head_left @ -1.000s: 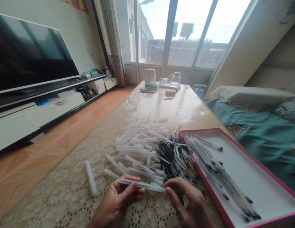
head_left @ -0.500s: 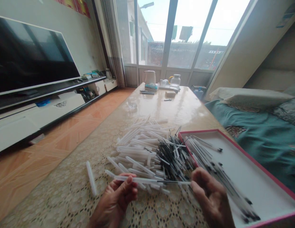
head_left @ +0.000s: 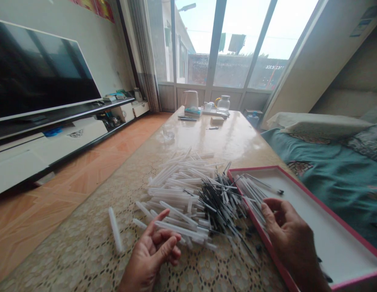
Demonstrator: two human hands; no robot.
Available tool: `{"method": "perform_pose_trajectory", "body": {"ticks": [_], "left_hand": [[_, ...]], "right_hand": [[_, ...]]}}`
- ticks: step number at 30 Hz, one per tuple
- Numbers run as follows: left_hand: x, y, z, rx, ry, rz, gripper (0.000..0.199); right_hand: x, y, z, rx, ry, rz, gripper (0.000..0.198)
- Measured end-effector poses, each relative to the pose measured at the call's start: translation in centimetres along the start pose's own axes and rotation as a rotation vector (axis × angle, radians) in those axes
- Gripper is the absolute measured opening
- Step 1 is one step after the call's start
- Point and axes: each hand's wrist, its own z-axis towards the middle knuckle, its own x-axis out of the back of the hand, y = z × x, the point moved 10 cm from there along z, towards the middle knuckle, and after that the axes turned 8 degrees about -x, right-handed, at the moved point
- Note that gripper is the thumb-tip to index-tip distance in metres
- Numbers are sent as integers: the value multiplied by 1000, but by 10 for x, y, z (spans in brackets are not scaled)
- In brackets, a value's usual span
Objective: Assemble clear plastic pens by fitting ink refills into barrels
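Left grip, right grip, whether clamped unclear, slim frosted-white tubes, thin dark sticks

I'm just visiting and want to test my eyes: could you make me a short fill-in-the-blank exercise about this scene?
The hand over the box is the ____ one.
One white tube lies apart, to the ____ of the heaped tubes.
The clear jug on the table has a ____ handle.

Missing words: right; left; yellow.

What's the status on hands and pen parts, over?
Left hand at translucent pen barrels, grip unclear. Right hand over pink-rimmed tray, grip unclear. Black pen refills heaped outside; tray's rim between them and right hand.
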Motion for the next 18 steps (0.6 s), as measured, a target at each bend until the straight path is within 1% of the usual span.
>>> {"method": "perform_pose_trajectory", "body": {"ticks": [2, 3, 5, 8, 12, 16, 18], "left_hand": [[-1, 7, 0, -39, 0, 15, 93], [-1, 10, -1, -55, 4, 23, 98], [-1, 16, -2, -81, 14, 44, 99], [-1, 17, -3, -80, 14, 74, 86], [0, 16, -2, -88, 6, 89, 71], [1, 15, 1, -100, 1, 94, 60], [0, 15, 1, -105, -14, 91, 58]], "right_hand": [[-4, 4, 6, 57, -39, -157, 23], [-8, 7, 8, 81, -74, -230, 20], [-19, 14, 9, 108, -158, -354, 15], [-31, 25, 7, 84, -252, -505, 14], [-37, 32, 5, 46, -333, -659, 16], [-41, 37, 4, 41, -416, -738, 16], [-42, 39, 5, 48, -427, -761, 16]]}}
